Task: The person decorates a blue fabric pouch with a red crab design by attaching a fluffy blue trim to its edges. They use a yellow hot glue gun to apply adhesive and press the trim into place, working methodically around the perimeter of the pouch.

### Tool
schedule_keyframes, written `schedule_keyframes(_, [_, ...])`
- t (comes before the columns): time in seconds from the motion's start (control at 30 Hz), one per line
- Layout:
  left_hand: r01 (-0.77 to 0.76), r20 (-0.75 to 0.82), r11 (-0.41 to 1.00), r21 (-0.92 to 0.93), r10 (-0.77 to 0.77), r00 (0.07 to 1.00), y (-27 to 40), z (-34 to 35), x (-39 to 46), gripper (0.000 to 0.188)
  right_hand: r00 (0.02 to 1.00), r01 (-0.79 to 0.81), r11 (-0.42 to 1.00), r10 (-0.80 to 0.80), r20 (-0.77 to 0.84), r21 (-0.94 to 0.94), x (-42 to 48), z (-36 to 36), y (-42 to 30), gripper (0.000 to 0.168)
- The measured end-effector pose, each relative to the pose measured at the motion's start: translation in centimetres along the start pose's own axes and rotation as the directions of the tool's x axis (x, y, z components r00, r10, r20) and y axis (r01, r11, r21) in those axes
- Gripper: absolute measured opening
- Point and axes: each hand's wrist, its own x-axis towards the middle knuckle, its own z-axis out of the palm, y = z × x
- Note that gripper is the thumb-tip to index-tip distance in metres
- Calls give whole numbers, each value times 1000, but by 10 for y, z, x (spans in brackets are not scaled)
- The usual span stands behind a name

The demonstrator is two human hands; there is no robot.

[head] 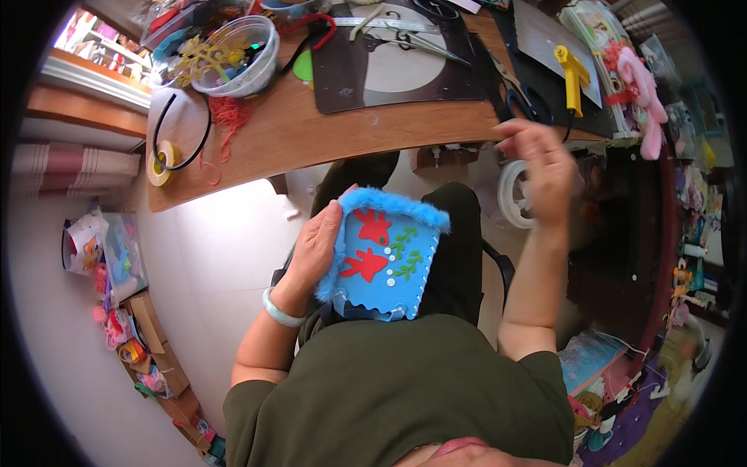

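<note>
A blue felt bag (pixel 365 289) lies over my lap, with red felt fish, green felt sprigs, white round pieces and white edge stitching. Fluffy blue trim (pixel 397 203) runs along two of its sides. My left hand (pixel 320 238) holds the bag by its left trimmed edge. Raised at the right, my right hand (pixel 540 163) is blurred, apart from the bag and just off the desk's front edge; whether its fingers pinch anything thin cannot be told. Near it are dark-handled scissors (pixel 528 104) and a yellow glue gun (pixel 571 79) on the desk.
The wooden desk (pixel 350 129) bears a dark mat (pixel 344 87), more scissors (pixel 429 45), a clear tub (pixel 248 82) of craft pieces, red yarn (pixel 229 119), a black headband (pixel 207 131) and a tape roll (pixel 163 163). A white round container (pixel 509 201) is below the desk edge.
</note>
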Motion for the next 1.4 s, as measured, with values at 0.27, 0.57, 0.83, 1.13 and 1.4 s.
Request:
schedule_keyframes(0.27, [72, 80, 996, -61, -67, 995, 0, -1, 0, 46, 883, -329, 532, -119, -453, -780, 125, -207, 129, 59])
schedule_keyframes(0.57, [37, 141, 960, 278, -78, 987, 30, -12, -9, 60, 905, -359, 257, -140, -402, -897, 157, -195, 113, 54])
schedule_keyframes(0.83, [-15, 31, 994, 113, 12, 999, 27, -7, -14, 44, 975, 95, 972, -47, -216, 215, 27, -108, 2, 36])
schedule_keyframes(1.13, [-31, -193, 997, 70, 44, 980, 2, -25, -17, 39, 720, -638, 641, 299, 626, 428, -106, 42, -2, 41])
schedule_keyframes(1.4, [-54, -292, 995, -89, 26, 956, -29, -38, -23, 39, 647, -595, 803, 444, 620, 46, -97, 70, -6, 27])
